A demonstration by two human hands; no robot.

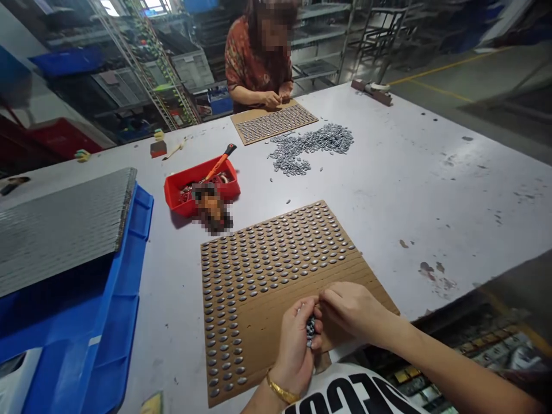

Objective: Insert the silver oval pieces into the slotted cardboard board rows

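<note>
My left hand point(295, 339) is curled around a cluster of small grey oval metal pieces point(310, 330), which show between thumb and fingers. Touching its fingertips, my right hand point(351, 307) is closed in a pinch; whatever it holds is hidden. Both hands are above the near part of a brown cardboard sheet point(276, 322). Rows of the same shiny ovals point(276, 244) stand on the sheet's far part and down its left side. Bare cardboard shows around my hands.
Beyond the sheet lies a loose pile of grey ovals point(313, 146). A red bin point(179, 201) holds an orange-handled tool point(219, 163). Grey sheets point(64, 224) are stacked on a blue crate point(114, 333) at left. Across the table, a person point(259, 69) works at another cardboard sheet point(241, 129).
</note>
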